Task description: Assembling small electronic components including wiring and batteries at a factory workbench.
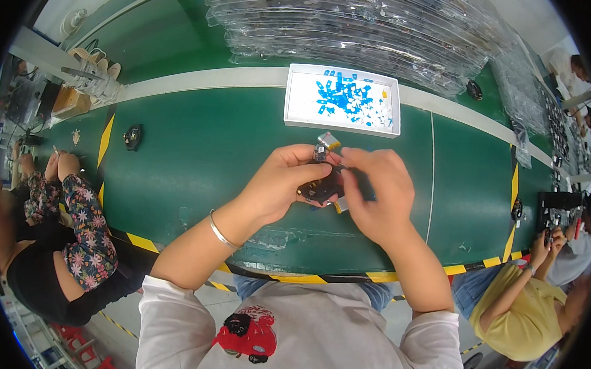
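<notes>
Near the middle of the green table, my left hand (279, 183) is closed round a black rounded device housing (320, 188) with its electronic insides showing. At its upper edge sit a small black module (320, 152) and a silver-and-yellow battery pouch (328, 141), with thin red wires beside my fingers. From the right, my right hand (382, 192) is closed, thumb and forefinger pinching at the housing's edge. What lies between those fingertips is too small to make out. Another yellowish piece (341, 204) shows under my right fingers.
Beyond my hands stands a white box (342, 128) with many small blue and white pieces. Stacked clear plastic trays (364, 28) lie behind it. Similar black housings rest at left (132, 137) and right (517, 209). Co-workers sit on both sides; yellow-black tape edges the table (297, 278).
</notes>
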`<state>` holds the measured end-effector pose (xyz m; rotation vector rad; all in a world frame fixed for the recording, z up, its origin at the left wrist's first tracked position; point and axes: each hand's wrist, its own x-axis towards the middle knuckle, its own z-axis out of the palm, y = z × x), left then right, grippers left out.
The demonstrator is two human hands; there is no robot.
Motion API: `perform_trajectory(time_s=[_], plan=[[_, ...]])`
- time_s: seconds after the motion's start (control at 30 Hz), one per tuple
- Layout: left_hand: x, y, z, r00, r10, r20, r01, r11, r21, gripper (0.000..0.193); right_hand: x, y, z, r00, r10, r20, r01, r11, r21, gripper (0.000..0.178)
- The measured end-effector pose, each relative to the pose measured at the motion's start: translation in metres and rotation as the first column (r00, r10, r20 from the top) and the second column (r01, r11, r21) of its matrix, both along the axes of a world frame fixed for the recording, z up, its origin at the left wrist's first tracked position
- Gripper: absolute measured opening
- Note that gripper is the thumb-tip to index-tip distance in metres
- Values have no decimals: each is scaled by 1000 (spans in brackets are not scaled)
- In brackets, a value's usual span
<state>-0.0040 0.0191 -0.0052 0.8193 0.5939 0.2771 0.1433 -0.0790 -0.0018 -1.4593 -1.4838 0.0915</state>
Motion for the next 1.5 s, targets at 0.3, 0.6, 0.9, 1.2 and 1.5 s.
perform_trajectory(time_s=[0.3, 0.6, 0.9, 1.2, 1.5], plan=[[-3, 1, -6, 991, 131, -3, -131, 991, -18, 18, 1, 6, -3, 986, 59, 156, -68, 996, 57, 22], [-3, 3, -3, 998, 59, 17, -58, 997, -48, 17, 2, 6, 0, 984, 75, 162, -80, 997, 22, 17], [-2, 4, -6, 998, 58, -29, -58, 998, 16, 15, 22, 8, -3, 986, 49, 158, -44, 998, -35, 17], [-3, 2, -10, 996, 89, -1, -89, 993, 72, 14, 2, 4, 0, 985, 116, 128, -114, 993, -26, 19], [-3, 5, -7, 997, 76, -19, -74, 993, 92, 11, 38, 6, -6, 960, 37, 278, 15, 984, -180, 17]])
